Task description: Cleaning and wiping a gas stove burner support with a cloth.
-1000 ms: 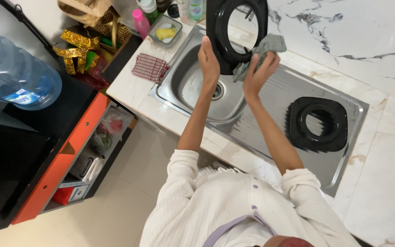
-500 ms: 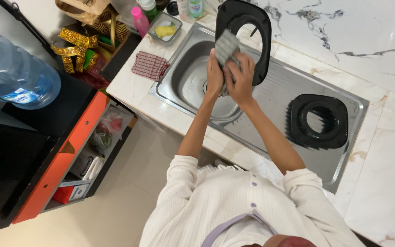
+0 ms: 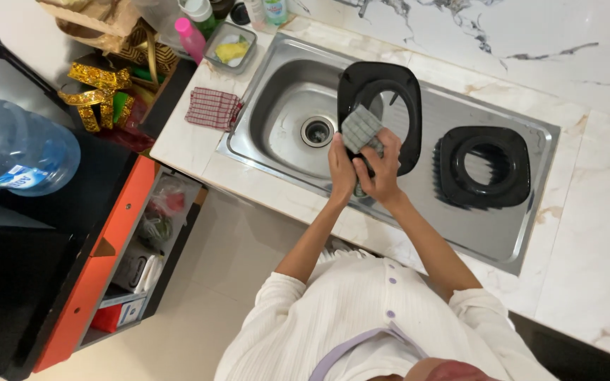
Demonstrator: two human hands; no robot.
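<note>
A home kitchen: a stainless steel sink (image 3: 298, 120) set in a white marble bench (image 3: 601, 212), with a large blue water jug (image 3: 15, 148) nearby.

Black ring frame (image 3: 381, 92) (tilted), grey sponge (image 3: 360, 129) pressed on.

A single head view looks steeply down from above onto the steel sink (image 3: 287, 106) and white marble counter (image 3: 601, 233), at arm's length
</note>
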